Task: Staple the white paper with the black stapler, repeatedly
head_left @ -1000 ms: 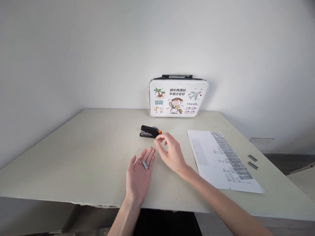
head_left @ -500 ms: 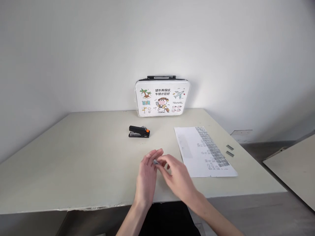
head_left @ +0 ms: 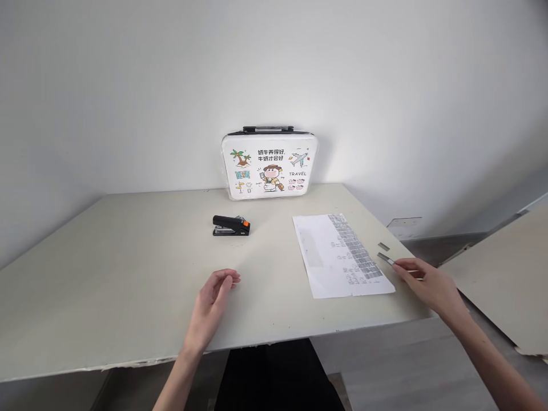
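Observation:
My left hand (head_left: 216,294) rests on the table with its fingers loosely curled and the thumb near them; I see nothing in it. Further right, my right hand (head_left: 423,284) pinches a small grey strip of staples (head_left: 389,261) between thumb and fingertips. That strip touches or overlaps a spot where another strip lies, and I cannot tell the two apart. A separate strip of staples (head_left: 383,246) lies just beyond. To the left of these is a sheet of white paper (head_left: 314,262) with printed grey blocks. A black stapler (head_left: 230,226) with an orange button stands beyond my left hand.
A white cartoon-printed case (head_left: 269,165) with a black handle stands against the wall at the table's back. The pale table (head_left: 128,274) has a rough front edge. Beyond its right edge are a wall plate (head_left: 405,226) and a pale panel (head_left: 505,274).
My right hand has left my left hand and moved far right to the staple strips. My left hand has moved left and curled its fingers. The view has shifted slightly.

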`<action>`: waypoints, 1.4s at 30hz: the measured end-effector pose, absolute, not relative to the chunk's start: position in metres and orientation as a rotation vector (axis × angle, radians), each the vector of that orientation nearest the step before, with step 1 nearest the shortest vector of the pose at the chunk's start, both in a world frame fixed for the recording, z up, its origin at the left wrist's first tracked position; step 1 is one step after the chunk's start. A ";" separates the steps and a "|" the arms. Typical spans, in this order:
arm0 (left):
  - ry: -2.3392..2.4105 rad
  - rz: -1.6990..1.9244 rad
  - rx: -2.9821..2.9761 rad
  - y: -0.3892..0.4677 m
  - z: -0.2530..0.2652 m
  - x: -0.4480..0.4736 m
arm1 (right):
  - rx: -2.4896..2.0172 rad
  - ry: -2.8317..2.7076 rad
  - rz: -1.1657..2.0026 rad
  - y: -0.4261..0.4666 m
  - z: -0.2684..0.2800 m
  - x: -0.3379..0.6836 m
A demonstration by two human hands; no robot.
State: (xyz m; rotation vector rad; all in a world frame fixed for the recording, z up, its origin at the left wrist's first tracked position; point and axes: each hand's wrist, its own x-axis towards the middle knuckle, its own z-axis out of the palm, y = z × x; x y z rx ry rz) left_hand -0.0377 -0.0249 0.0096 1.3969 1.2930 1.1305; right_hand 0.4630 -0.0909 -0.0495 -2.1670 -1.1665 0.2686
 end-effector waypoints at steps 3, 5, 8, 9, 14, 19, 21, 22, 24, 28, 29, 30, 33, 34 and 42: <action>1.295 1.097 1.452 -0.026 0.006 -0.036 | -2.182 -1.206 0.270 -0.087 -0.055 0.473; 1.295 1.095 1.471 -0.025 0.003 -0.037 | -2.173 -1.247 0.265 -0.085 -0.054 0.474; 1.300 1.107 1.470 -0.025 0.000 -0.039 | -2.180 -1.271 0.276 -0.083 -0.053 0.473; 1.301 1.108 1.469 -0.025 0.000 -0.040 | -2.190 -1.265 0.283 -0.083 -0.053 0.472; 1.299 1.107 1.467 -0.027 0.000 -0.038 | -2.216 -1.221 0.258 -0.086 -0.053 0.467; 1.293 1.124 1.431 -0.028 0.003 -0.036 | -2.101 -1.192 -0.051 -0.094 -0.042 0.426; 1.297 1.120 1.424 -0.029 0.003 -0.036 | -1.978 -1.223 -0.023 -0.096 -0.035 0.395; 1.299 1.116 1.426 -0.029 0.003 -0.036 | -1.917 -1.250 0.071 -0.096 -0.031 0.378; 1.305 1.103 1.441 -0.029 0.001 -0.037 | -1.799 -1.300 0.259 -0.096 -0.024 0.341; 1.305 1.094 1.481 -0.029 -0.003 -0.037 | -1.577 -1.474 0.649 -0.095 -0.012 0.277; 1.302 1.095 1.493 -0.029 -0.004 -0.037 | -1.524 -1.509 0.726 -0.094 -0.010 0.264; 1.298 1.094 1.504 -0.029 -0.005 -0.037 | -1.473 -1.542 0.792 -0.093 -0.008 0.253; 1.285 1.088 1.537 -0.030 -0.007 -0.037 | -1.348 -1.600 0.919 -0.089 -0.008 0.230; 1.281 1.088 1.545 -0.030 -0.007 -0.037 | -1.320 -1.605 0.946 -0.088 -0.009 0.226; 1.285 1.099 1.557 -0.034 -0.003 -0.037 | -1.327 -1.586 0.951 -0.089 -0.018 0.219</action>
